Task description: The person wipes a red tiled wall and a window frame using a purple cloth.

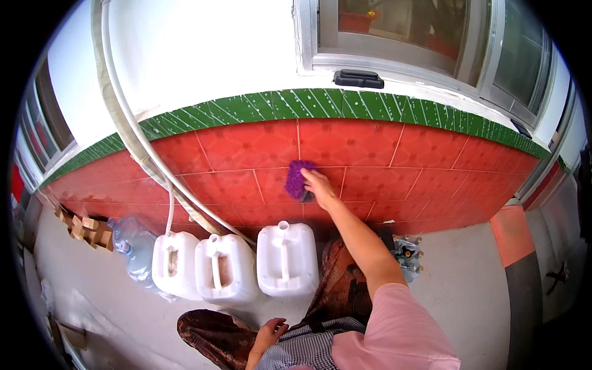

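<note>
My right hand (319,186) grips a fuzzy purple scrubbing pad (297,180) with a dark part at its lower edge. The pad lies against the red tiled wall (370,143), near a joint between two tile rows. Held low at my lap is my left hand (273,334), fingers loosely bent and partly apart, beside a checked apron (300,349). Nothing shows in it. Below the wall stand three white plastic jerrycans (303,263), side by side on the floor.
A white hose (138,129) and a wrapped pipe (104,92) slant down to the jerrycans. Left are clear plastic water bottles (134,249) and cardboard pieces (88,231). Bottles (409,256) stand right of my leg. A black plastic object (358,78) rests above the green tile ledge (310,104), under a window (397,51).
</note>
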The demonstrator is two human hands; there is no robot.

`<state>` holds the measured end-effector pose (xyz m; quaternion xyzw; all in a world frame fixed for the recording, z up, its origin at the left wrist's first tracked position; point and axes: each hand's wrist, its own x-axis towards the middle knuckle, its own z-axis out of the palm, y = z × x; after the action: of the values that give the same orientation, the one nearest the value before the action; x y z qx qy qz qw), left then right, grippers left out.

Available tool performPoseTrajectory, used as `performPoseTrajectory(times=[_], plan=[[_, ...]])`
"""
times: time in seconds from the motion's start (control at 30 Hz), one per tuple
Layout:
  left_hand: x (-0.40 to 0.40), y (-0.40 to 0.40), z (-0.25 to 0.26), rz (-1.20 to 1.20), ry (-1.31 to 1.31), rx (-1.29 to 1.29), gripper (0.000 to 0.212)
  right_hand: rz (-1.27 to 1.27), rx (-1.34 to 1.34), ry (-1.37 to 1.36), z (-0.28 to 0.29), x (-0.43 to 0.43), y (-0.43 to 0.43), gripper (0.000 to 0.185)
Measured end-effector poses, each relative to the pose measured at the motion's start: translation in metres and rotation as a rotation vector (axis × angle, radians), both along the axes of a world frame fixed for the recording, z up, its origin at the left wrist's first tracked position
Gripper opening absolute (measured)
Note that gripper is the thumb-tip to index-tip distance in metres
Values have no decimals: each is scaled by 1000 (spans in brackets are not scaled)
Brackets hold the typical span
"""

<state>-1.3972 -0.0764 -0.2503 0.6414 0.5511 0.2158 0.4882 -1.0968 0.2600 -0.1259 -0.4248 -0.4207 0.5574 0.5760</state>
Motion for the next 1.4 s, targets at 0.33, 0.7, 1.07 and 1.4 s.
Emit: performPoseTrajectory(times=[0.33, 0.7, 1.07, 1.4], plan=[[-7, -6, -41, -120, 226, -45, 37, -495, -109, 40, -27, 191, -79, 49], [12, 9, -52, -285, 215, 59, 33, -428, -116, 54, -54, 161, -59, 49], [2, -8, -42, -305, 197, -8, 35, -76, 11, 155, -34, 17, -24, 35], [9, 2, -49, -497, 81, -78, 28, -361, -24, 257, -38, 135, -59, 49]])
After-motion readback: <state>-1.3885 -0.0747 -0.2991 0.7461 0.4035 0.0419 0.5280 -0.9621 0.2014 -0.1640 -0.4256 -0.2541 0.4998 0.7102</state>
